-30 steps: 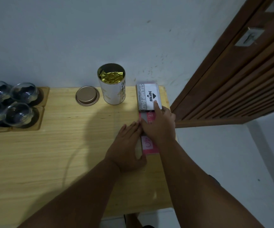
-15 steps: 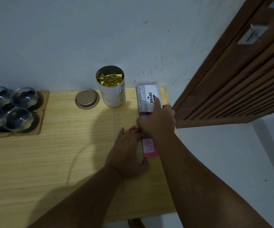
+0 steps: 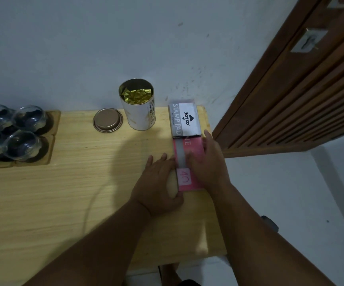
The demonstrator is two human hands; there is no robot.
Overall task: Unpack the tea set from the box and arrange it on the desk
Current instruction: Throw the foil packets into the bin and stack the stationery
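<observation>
A flat pink box (image 3: 187, 159) lies near the desk's right edge. My left hand (image 3: 158, 182) presses against its left side, thumb at the near corner. My right hand (image 3: 208, 162) lies flat on its right half, fingers stretched toward the far end. Both hands clamp the box between them. A grey stamp pad box (image 3: 184, 120) sits just beyond it, touching its far end. An open white tin (image 3: 138, 108) with gold foil inside stands at the back. Its round lid (image 3: 107, 120) lies to the left. Several glass cups (image 3: 22, 145) rest upside down on wooden coasters at far left.
The wooden desk (image 3: 63, 193) ends just right of the pink box. A white wall runs behind it. A brown slatted door (image 3: 290, 100) stands open at the right, over a white floor. A foot shows below the desk's near edge.
My right hand has drawn back off the stamp pad box and now lies on the pink box's right half. More of the pink box shows. My left hand stays at its left side.
</observation>
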